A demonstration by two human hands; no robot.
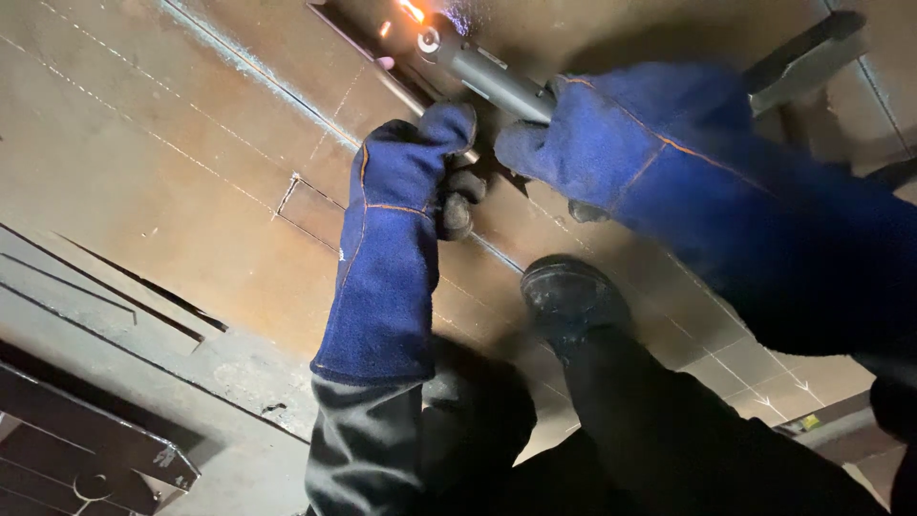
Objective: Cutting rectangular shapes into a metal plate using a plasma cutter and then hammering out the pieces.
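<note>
Near the steel plate's (172,153) top edge, the torch (482,76) slants up-left from the clenching right hand (611,143), the left hand (411,182) gripping a rod (406,96) beside it.

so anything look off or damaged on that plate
Nothing looks wrong. The rusty steel plate lies flat, with chalk lines and a small rectangular outline cut in it. Both gloved hands, left and right, hold the cutting torch, flame at its tip.

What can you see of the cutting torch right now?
The torch is a grey metal tube with a round head, lying slantwise over the rusty steel plate. Its tip glows orange with sparks at the plate's top edge. The right hand, in a blue glove, grips its rear. The left hand, also gloved, sits just beside and below the tube; contact is unclear.
</note>
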